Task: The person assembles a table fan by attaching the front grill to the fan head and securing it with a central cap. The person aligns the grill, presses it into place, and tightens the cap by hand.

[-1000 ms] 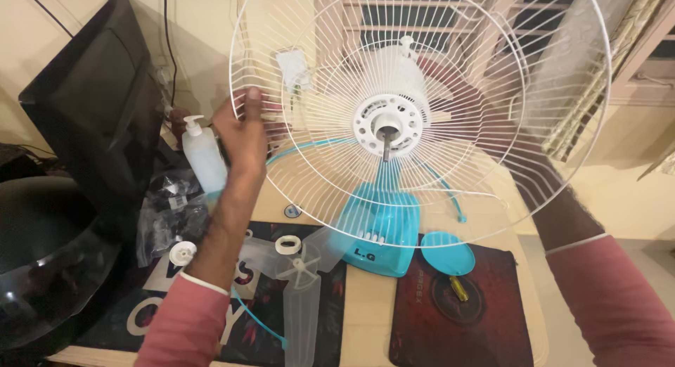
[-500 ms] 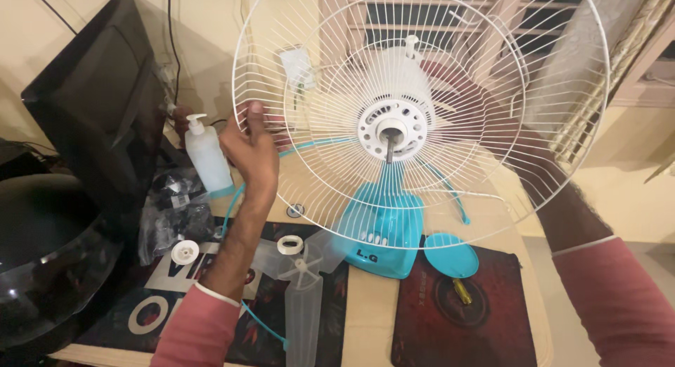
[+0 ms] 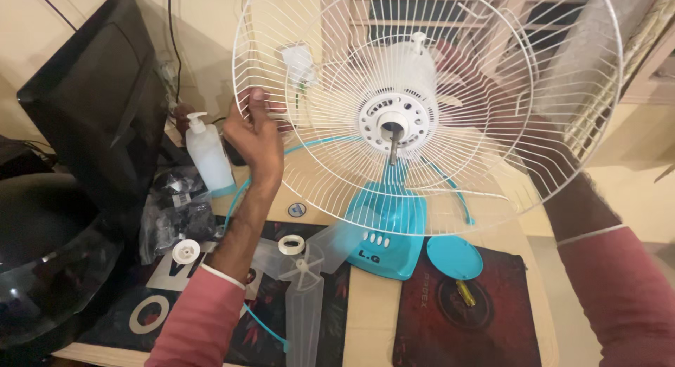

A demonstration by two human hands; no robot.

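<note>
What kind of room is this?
Probably a room at home, at a desk: a dark monitor and mouse mats share the tabletop with a table fan in pieces.

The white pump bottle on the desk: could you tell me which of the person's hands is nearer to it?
Left. The left hand grips the fan guard just beside the pump bottle; the right hand reaches behind the guard, far across.

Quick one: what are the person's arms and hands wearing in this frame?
Both arms wear long pink sleeves with a thin white cuff edge at the wrist. The left hand is bare, no glove, ring or watch visible. The right hand sits behind the white fan grille, too obscured to tell.
</note>
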